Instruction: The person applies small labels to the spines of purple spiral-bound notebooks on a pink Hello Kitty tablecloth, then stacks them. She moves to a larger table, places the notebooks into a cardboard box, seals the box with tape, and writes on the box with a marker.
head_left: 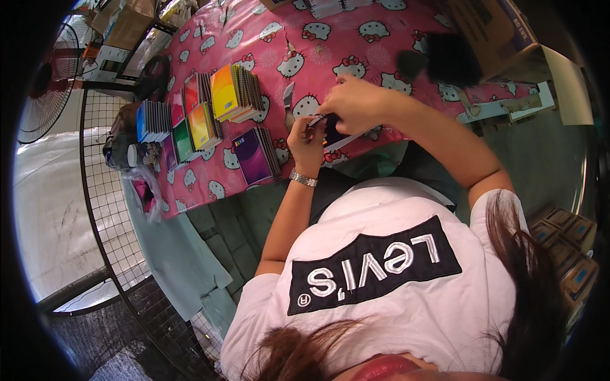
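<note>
Pink plastic tablecloth (270,33) with cat-face print covers the worktable; standing fan (54,82) at far left beside black wire mesh (101,159), big cardboard box (486,38) at upper right, smaller brown boxes (565,247) stacked lower right. Left hand (305,143), metal-banded watch (304,178) on its wrist, is raised at the table's near edge, fingertips pinching a slim object (316,120), too small to identify. Right hand (356,105) comes in from the right, fingers curled, meeting the left at that same object; can't make out whether it grips too. Dark-covered notebook (332,132) sits just under and between both hands at the near edge, partly hidden by them, pale page edge showing; contact with the fingers unclear. Spiral notebooks in stacks to the left: purple stack (253,155) nearest the left hand, yellow stack (223,92) beyond it, then orange-yellow stack (201,127), red stack (192,92), green notebooks (182,141) and, farthest left, blue stack (149,120). Black item (451,60), kind unclear, lies beside the big box.
</note>
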The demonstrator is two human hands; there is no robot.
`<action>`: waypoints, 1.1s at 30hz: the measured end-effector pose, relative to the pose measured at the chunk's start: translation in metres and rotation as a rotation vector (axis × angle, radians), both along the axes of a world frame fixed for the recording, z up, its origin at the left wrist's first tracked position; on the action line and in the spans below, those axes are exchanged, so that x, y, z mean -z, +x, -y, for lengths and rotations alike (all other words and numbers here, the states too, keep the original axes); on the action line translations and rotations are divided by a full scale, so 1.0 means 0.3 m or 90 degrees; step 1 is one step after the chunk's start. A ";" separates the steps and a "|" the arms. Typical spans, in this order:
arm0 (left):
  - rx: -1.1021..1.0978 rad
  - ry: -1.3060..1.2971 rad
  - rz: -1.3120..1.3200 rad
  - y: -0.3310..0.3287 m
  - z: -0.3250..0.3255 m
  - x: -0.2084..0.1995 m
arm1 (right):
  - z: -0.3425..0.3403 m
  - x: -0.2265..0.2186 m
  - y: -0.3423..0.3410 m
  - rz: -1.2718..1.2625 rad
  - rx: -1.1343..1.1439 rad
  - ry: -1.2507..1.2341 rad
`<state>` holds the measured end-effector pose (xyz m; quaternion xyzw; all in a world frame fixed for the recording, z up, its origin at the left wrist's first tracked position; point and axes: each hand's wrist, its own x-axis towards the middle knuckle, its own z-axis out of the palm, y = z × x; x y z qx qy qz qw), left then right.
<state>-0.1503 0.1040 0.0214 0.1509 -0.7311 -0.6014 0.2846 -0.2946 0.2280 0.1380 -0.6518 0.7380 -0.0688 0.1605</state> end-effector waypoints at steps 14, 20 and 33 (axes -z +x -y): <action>-0.034 -0.148 0.033 0.003 -0.005 -0.006 | -0.003 0.115 0.058 0.058 0.175 -0.253; 0.021 -0.290 0.009 0.005 0.003 -0.012 | -0.012 0.164 0.045 0.026 0.178 -0.280; 0.082 -0.196 0.030 0.007 0.020 -0.043 | -0.044 0.204 0.028 0.022 0.188 -0.403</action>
